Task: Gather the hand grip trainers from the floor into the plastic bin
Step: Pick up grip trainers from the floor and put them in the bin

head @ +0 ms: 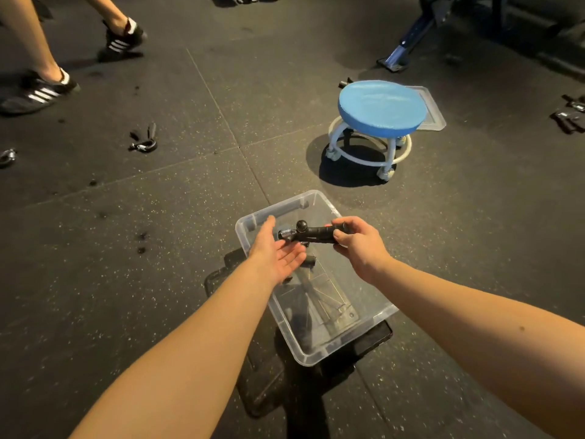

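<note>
A clear plastic bin [373,315] stands on the dark floor below me. Over its far end my right hand [359,245] grips the handles of a black hand grip trainer [311,234] with a metal spring. My left hand [275,251] is spread palm-up just under the trainer's spring end, fingers straight. Another dark piece lies inside the bin under my left hand, partly hidden. Another grip trainer [144,139] lies on the floor at the left. More grip trainers [571,117] lie at the far right edge.
A low blue-topped stool on castors [378,107] stands beyond the bin, with a clear bin lid [432,112] behind it. Another person's legs and striped shoes [41,93] are at the top left. A blue equipment leg [399,55] is at the back right.
</note>
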Motion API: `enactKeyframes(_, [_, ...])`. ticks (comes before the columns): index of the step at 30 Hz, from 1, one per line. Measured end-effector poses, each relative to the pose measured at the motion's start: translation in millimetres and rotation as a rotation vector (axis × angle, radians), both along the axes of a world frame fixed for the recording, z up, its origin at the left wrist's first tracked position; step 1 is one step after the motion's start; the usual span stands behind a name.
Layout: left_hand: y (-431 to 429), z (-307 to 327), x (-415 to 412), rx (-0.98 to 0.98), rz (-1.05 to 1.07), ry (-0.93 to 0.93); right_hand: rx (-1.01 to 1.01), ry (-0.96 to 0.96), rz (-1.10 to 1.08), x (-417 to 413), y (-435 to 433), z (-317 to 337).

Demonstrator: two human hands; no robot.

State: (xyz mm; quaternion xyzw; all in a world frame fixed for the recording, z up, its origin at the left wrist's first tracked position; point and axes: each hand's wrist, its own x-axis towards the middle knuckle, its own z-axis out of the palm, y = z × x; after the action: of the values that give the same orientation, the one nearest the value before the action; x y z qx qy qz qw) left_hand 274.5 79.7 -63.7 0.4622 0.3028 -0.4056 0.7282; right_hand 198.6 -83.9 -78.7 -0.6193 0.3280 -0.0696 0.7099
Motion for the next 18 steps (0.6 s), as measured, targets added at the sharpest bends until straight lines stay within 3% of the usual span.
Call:
enactKeyframes(4, [4,5,7,0.053,-0.146,-0.082,-0.037,-0.087,0.082,0,2,7])
enactKeyframes(9, [12,9,1,0.011,-0.112,-0.058,-0.196,-0.095,0.186,-3,7,8])
enactKeyframes(14, [-3,1,-15,0.062,0.001,-0.13,-0.497,-0.001,-0.003,-7,24,-8])
enactKeyframes(16, [-8,-9,-22,0.161,0.043,-0.164,-0.316,0.015,-0.109,-8,35,-19])
enactKeyframes(18, [-11,-18,-31,0.237,0.057,-0.201,0.06,0.016,-0.242,-3,42,-21])
